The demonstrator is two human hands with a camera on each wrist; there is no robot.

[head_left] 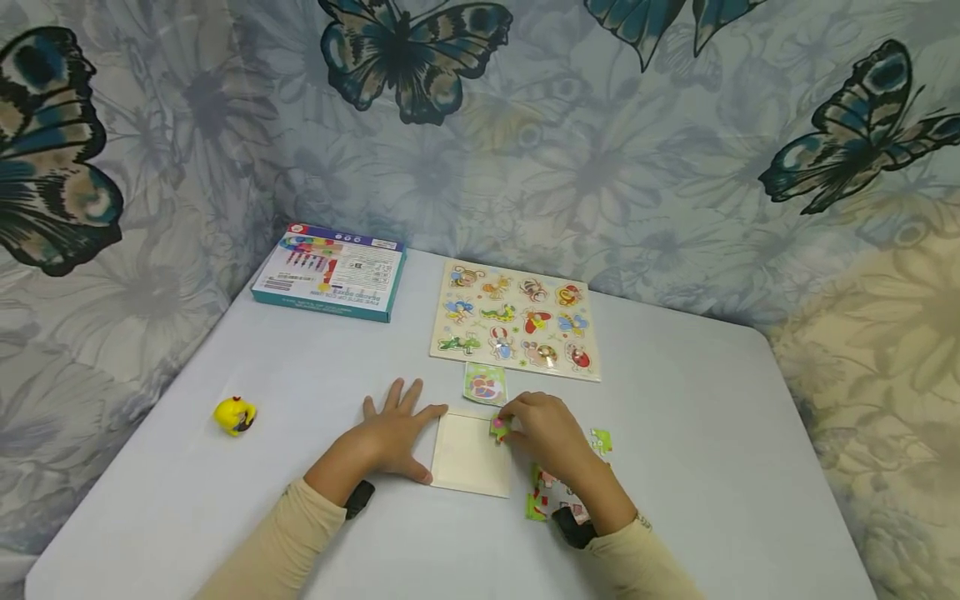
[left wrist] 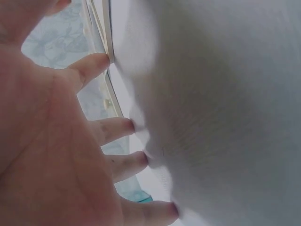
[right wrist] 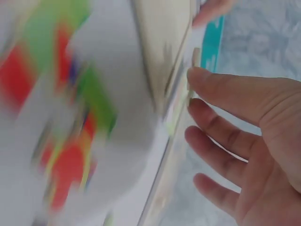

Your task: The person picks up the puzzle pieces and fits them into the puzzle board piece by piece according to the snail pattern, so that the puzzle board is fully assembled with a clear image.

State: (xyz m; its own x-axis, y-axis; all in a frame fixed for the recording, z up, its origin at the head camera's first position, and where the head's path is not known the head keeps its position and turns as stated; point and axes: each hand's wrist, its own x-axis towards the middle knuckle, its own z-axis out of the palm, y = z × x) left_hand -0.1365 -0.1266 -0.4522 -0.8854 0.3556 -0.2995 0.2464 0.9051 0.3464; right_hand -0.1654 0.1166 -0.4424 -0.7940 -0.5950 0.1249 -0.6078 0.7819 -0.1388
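A shallow cream puzzle tray [head_left: 471, 457] lies on the table between the hands. The left hand [head_left: 392, 435] is spread at its left side, thumb and index finger touching the edge, the other fingertips down on the table in the left wrist view. Between thumb and index finger the right hand [head_left: 546, 433] pinches a small green puzzle piece [head_left: 498, 428] with a pink spot, over the tray's upper right corner. In the right wrist view that piece [right wrist: 196, 57] shows edge-on. Just beyond the tray lies a small picture card [head_left: 484, 384].
Loose puzzle pieces [head_left: 537, 507] lie under the right forearm, with another green piece [head_left: 602, 441] farther right. A wooden board with insect pictures [head_left: 517, 321] lies behind the card. A flat box [head_left: 330, 271] sits at the back left, a yellow toy [head_left: 235, 416] at the left.
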